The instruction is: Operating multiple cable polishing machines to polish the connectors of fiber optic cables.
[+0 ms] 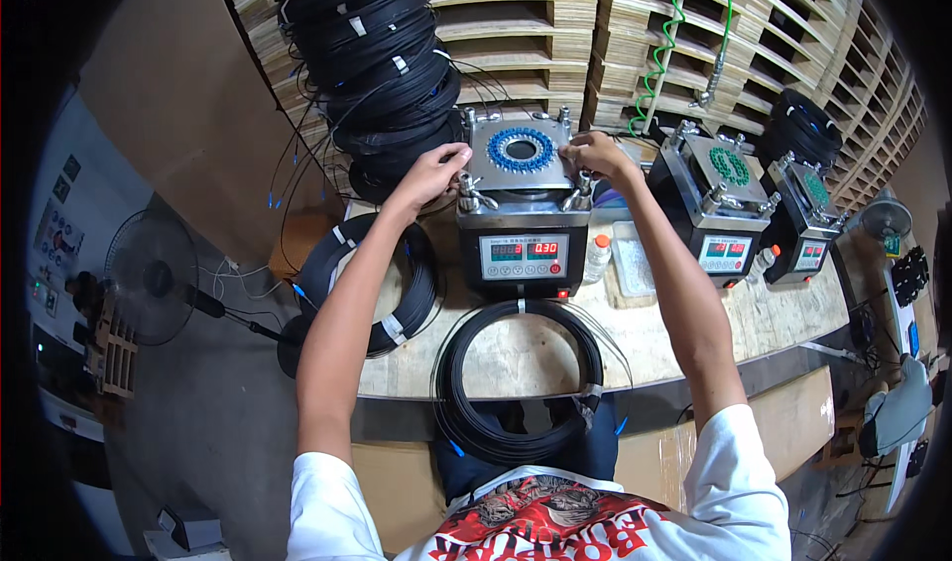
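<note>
Both hands up on the square steel fixture plate (520, 155) atop the nearest grey polishing machine (518, 226), left hand (433, 171) curled over its left edge, right hand (595, 154) pinching the right, steadying the blue connector ring (520, 149), black cable coil (518, 381) on workbench (754, 313) below.

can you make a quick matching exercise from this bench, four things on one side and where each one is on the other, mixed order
Things:
1. left hand
2. right hand
3. black cable coil
4. standing fan

Places:
A. on the right edge of the metal plate
B. on the floor left of the workbench
C. on the left edge of the metal plate
D. at the front edge of the workbench, below the machine's display panel

Pairs: 1-C, 2-A, 3-D, 4-B
</note>
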Tool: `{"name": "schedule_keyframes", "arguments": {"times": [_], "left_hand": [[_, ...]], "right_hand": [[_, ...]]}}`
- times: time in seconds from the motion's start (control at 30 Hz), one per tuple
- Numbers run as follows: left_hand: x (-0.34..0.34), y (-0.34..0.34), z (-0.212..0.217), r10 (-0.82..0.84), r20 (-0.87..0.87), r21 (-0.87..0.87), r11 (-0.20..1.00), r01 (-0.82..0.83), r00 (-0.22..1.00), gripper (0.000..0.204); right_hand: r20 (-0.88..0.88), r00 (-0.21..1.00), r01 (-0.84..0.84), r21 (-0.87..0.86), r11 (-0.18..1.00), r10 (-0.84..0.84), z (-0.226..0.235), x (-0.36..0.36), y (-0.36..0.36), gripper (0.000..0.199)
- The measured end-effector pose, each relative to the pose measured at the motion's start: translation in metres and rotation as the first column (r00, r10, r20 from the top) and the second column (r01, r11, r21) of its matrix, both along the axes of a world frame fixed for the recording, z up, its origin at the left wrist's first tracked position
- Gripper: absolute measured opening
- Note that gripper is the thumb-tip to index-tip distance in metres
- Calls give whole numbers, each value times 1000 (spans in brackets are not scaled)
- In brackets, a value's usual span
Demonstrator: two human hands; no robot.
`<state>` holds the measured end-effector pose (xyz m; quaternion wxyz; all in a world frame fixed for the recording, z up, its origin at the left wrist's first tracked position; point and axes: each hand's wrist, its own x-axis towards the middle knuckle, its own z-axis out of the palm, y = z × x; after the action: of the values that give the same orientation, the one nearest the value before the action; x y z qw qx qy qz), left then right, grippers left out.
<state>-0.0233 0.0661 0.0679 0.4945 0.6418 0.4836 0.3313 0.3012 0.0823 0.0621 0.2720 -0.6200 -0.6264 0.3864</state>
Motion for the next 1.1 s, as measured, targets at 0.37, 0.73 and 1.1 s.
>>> {"name": "schedule_keyframes", "arguments": {"times": [0.37,0.73,1.1], "left_hand": [[4,-12,34,-147,117,67,988,140,982,64],[8,30,-15,333,-175,723,682,-109,927,25],[-2,59,-25,409,-163,600,764,-239,898,34]], "right_hand": [[-790,592,157,-79,984,-158,42,-24,6,20],[-817,576,148,61,987,-36,87,-130,16,20],[-578,816,231,286,930,-25,45,-63,6,24]]}}
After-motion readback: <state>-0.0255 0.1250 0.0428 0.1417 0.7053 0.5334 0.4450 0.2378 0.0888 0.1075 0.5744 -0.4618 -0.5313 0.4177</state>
